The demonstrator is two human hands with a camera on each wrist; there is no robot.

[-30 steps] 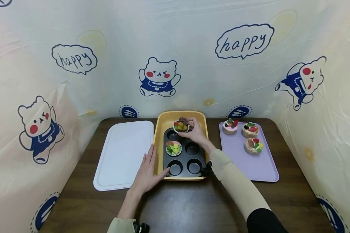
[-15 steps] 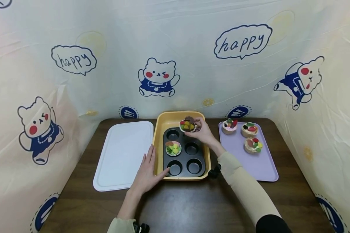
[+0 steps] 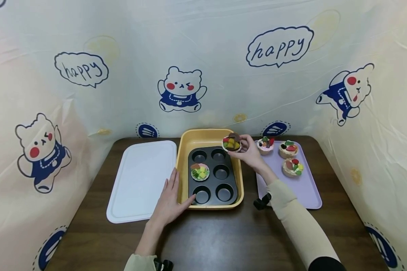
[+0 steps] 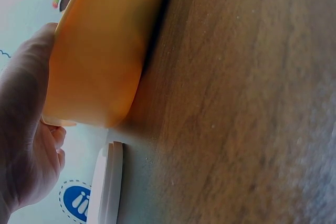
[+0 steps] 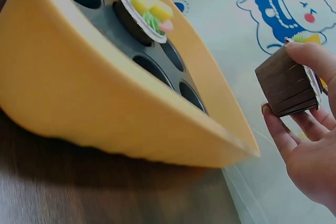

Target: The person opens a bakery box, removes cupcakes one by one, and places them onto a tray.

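Observation:
My right hand [image 3: 252,153] grips a brown-cased cupcake [image 5: 290,81] topped with fruit and a chocolate piece, held in the air by the far right rim of the yellow bin [image 3: 240,190]. Inside that bin lies a dark muffin tin [image 3: 211,177]. One cupcake with yellow and green topping [image 3: 200,172] sits in the tin's middle left cup; the other cups hold nothing. My left hand [image 3: 168,203] rests at the bin's near left corner, fingers extended along its left side and thumb over the near rim.
A lilac tray [image 3: 308,192] on the right carries three pale-cased cupcakes [image 3: 293,168] toward its far end. On the left lies a white tray [image 3: 135,184]. Behind the brown table [image 3: 217,241] hangs a printed curtain [image 3: 129,94].
My right hand has carried the held cupcake to the right, from over the tin's far cups to the bin's right rim. My left hand keeps its place on the bin.

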